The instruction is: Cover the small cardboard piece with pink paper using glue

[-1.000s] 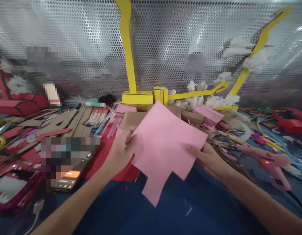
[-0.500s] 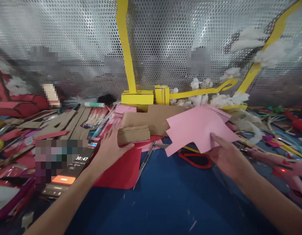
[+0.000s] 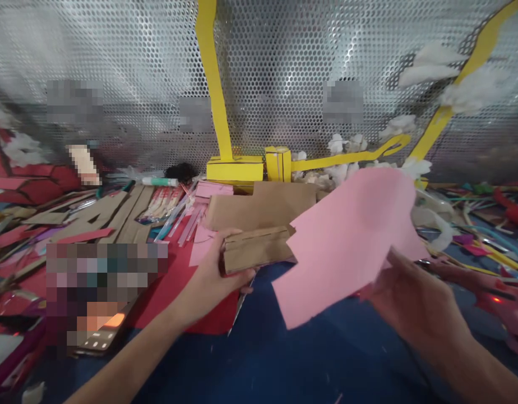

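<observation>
A small folded cardboard box [image 3: 259, 249] is gripped at its left end by my left hand [image 3: 219, 275], thumb below and fingers behind. My right hand [image 3: 414, 297] pinches a large pink paper sheet [image 3: 343, 241] by its lower right side. The sheet has a notched left edge and is tilted up above the table, its left part beside the box's right end. Beneath my left hand lies a red sheet [image 3: 158, 303]. Behind both hands is a flat brown cardboard piece [image 3: 263, 205], partly hidden by the pink paper.
A yellow paper box with a tall strip [image 3: 235, 168] stands at the back against a perforated metal screen [image 3: 276, 67]. Cardboard strips [image 3: 133, 207] and a partly blurred phone [image 3: 101, 339] lie left. A pink glue gun [image 3: 494, 303] lies right on the blue table [image 3: 284, 365].
My left hand has picked up the cardboard box and brought it right and nearer. My right hand has raised the pink paper, which now bends and covers the red-handled scissors.
</observation>
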Available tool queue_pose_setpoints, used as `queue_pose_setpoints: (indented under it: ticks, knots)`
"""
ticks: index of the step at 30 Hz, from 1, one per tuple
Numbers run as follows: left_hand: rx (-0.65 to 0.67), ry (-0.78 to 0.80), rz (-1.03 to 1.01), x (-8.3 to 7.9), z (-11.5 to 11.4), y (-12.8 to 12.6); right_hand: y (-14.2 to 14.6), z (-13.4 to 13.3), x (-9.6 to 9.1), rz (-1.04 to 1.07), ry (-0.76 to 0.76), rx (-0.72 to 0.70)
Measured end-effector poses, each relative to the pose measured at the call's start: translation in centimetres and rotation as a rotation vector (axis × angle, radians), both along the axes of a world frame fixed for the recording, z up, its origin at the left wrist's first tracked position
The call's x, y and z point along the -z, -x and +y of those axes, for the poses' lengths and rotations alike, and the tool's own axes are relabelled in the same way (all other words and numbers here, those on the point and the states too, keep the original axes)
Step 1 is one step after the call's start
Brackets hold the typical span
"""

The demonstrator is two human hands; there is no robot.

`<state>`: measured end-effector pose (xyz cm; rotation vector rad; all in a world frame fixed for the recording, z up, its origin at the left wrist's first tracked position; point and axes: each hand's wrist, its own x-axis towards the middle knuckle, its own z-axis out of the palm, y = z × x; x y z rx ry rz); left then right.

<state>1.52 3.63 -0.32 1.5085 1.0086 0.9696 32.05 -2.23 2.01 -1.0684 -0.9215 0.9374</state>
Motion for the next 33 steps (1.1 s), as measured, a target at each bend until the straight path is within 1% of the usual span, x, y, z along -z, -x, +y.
queue_pose_setpoints:
  ticks: [2, 3, 6, 9, 14, 19, 25, 33]
  knots:
    - [0.084, 0.135, -0.081, 0.4, -0.3, -0.4, 0.8, 0.4, 0.3, 0.146, 0.030, 0.041]
    - [0.103, 0.172, -0.112, 0.5, -0.5, -0.7, 1.2, 0.6, 0.5, 0.190, 0.040, 0.053]
    - [0.133, 0.251, -0.213, 0.5, -0.9, -1.3, 2.1, 1.0, 1.5, 0.187, 0.050, 0.045]
    - [0.154, 0.334, -0.332, 0.3, -1.1, -1.6, 2.4, 0.8, 2.2, 0.210, 0.071, 0.034]
    - [0.151, 0.462, -0.468, -0.2, -1.6, -1.7, 2.9, 0.6, 2.4, 0.329, 0.083, 0.128]
    - [0.165, 0.496, -0.588, 0.0, -2.0, -1.7, 3.4, 0.7, 3.1, 0.379, 0.091, 0.132]
    - [0.127, 0.565, -0.738, 0.6, -1.6, -1.5, 4.0, 0.1, 3.4, 0.361, 0.082, 0.020]
    - [0.107, 0.585, -0.768, -0.1, -1.9, -1.7, 4.3, 0.1, 3.4, 0.378, 0.066, 0.046]
